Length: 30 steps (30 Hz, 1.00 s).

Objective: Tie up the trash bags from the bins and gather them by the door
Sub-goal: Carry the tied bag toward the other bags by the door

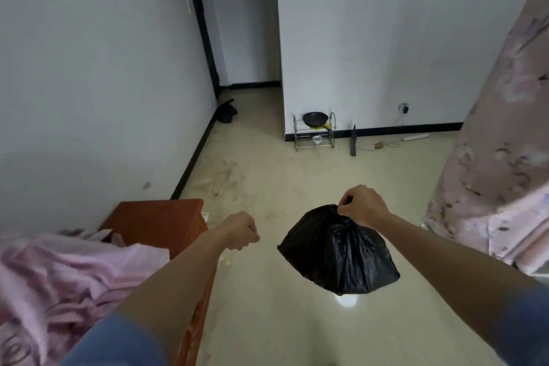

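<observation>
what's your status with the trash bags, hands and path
Right hand shut on black bag, carried off the floor. Left hand fisted, empty. Second bag down by far wall. Floor ahead open; rack off right.

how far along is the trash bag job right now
Looks done: one black bag already sits on the floor at the far end of the hallway, probably near the door. In hand: the right hand carries a second black bag by its gathered top; the left hand is closed and empty. Left: carrying it over beside the first.
</observation>
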Available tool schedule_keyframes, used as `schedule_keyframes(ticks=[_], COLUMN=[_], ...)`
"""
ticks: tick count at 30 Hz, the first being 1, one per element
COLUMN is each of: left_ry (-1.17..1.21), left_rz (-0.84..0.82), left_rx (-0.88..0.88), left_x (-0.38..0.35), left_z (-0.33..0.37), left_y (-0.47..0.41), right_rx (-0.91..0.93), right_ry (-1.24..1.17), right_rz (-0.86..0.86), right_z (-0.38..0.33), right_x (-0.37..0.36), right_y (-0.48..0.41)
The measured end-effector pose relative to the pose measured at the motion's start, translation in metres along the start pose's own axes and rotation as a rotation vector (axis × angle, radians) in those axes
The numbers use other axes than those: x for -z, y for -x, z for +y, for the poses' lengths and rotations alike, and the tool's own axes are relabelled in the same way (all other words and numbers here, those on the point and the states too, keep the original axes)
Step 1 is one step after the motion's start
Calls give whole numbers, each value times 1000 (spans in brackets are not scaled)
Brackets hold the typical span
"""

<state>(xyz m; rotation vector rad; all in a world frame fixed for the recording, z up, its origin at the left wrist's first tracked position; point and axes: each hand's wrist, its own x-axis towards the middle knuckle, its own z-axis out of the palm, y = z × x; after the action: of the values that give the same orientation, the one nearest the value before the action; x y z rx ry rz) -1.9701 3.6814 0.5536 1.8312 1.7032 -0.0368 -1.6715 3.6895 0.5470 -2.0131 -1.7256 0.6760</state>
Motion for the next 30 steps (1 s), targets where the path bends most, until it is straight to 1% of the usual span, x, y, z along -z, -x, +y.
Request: schedule_keyframes(ticks=[3, 8, 10, 12, 17, 21, 26, 30], left_ry=[-13, 53, 33, 56, 87, 88, 116, 103], left_rz=[-26, -2, -23, -9, -10, -40, 33, 29], left_rx=[39, 76, 100, 137, 190, 198, 166, 130], left_x=[33, 99, 122, 146, 198, 260, 363, 417], left_z=[14, 27, 22, 12, -15, -31, -35, -38], left_y=[-82, -198, -237, -282, -415, -525, -652, -744], right_rx=[15, 24, 30, 46, 63, 36, 29, 19], right_ry=[-22, -13, 0, 2, -13, -27, -58, -49], right_rz=[-56, -103, -124, -137, -134, -143, -139, -121], right_z=[-4, -29, -41, -53, -79, -108, -160, -192], right_x=[2, 18, 18, 13, -10, -23, -12, -18], right_y=[-96, -247, -300, -356, -502, -618, -755, -856])
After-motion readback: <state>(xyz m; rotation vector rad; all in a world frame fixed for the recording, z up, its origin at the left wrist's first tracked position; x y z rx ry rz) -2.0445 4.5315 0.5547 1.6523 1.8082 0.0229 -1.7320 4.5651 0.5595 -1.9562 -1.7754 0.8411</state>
